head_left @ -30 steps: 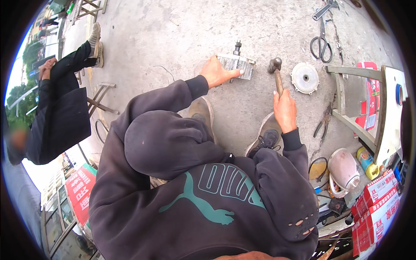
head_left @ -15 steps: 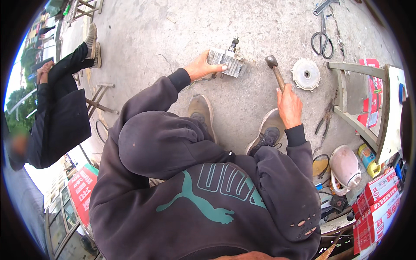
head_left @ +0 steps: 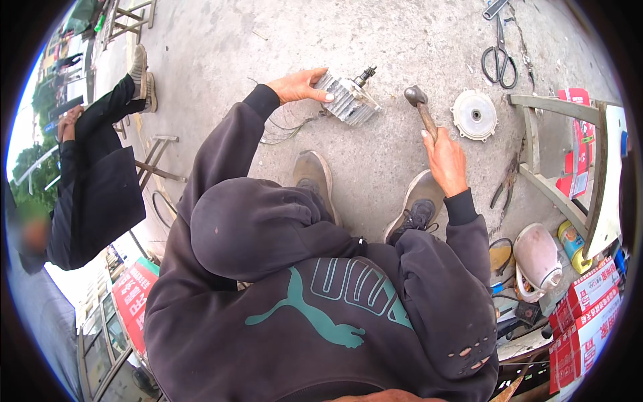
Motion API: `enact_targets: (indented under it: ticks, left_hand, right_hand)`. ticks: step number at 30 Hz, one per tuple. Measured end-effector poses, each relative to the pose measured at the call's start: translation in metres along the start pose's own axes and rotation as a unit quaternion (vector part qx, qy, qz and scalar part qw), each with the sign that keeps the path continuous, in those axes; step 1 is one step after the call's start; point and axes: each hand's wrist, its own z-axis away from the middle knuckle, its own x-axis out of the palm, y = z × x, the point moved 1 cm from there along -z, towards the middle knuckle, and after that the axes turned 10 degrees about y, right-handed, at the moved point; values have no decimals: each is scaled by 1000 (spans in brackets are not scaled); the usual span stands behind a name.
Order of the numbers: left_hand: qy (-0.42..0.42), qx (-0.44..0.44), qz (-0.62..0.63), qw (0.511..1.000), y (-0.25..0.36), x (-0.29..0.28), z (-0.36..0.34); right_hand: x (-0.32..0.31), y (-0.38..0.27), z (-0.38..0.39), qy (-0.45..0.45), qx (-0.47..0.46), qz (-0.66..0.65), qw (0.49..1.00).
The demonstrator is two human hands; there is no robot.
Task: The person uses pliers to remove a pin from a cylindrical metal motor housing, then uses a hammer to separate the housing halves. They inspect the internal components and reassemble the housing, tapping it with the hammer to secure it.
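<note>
My left hand is closed round the end of a finned aluminium motor housing, thumb across the fins. A dark shaft sticks up at a slant from the housing, and thin wires trail out beside it. My right hand grips the wooden handle of a hammer, whose dark rounded head is a short way right of the housing, apart from it. A round silver end cover lies on the concrete ground to the right of the hammer.
Black scissors and pliers lie rightward. A frame-like stool, pinkish plastic jug, yellow container and red cartons crowd the right side. Another person in dark clothes sits at left, near folding stands.
My left hand and the housing have moved left and away from me, the housing tilting so more fins and trailing wires show. My right hand has shifted slightly right with the hammer.
</note>
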Motion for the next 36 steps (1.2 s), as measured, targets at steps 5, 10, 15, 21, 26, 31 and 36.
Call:
enact_targets:
  ticks: [5,10,15,21,26,31,36]
  left_hand:
    - [61,64,-259,962,36,13,17]
    - [249,68,-349,901,24,75,35]
    - [233,124,-286,921,12,66,28]
    - [217,79,26,973,-22,42,18]
    - [167,39,109,979,-6,47,24]
    - [167,38,118,978,-16,35,12]
    - [157,47,42,986,-28,41,10]
  right_hand:
    - [16,14,3,1,-4,-60,998]
    - [5,-10,8,0,-24,26,999]
    - [-20,-28,47,67,-108,-27,991]
    - [-26,-57,44,117,-272,-8,955]
    - [-34,-84,56,97,-418,8,903]
    - [-13,-81,18,118,-299,106,941]
    - [-29,-88,33,112,-368,76,920]
